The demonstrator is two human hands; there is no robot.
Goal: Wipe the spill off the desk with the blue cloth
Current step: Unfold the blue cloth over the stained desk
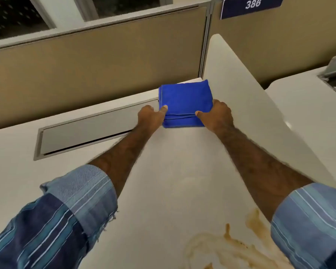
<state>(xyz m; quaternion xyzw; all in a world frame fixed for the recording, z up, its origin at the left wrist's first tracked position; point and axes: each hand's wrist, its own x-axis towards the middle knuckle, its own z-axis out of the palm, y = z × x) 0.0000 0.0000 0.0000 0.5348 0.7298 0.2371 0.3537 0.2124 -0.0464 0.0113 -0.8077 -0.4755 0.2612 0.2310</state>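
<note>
the desk [163, 181] is stained by a brown spill [231, 247] at its near edge. the folded blue cloth [184, 100] in the far corner is pinched by the left hand [149, 117] and right hand [219, 115], thumbs on top. if only the top layer is caught, the stack could be dragged apart.

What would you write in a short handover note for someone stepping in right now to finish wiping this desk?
Left hand: gripping the left edge of the folded blue cloth.
Right hand: gripping its right edge.
Cloth: at the far corner of the desk, against the white divider.
Spill: brown, at the near edge, apart from the cloth.
Done: cloth grasped.
Left: bring the cloth to the spill and wipe.
</note>
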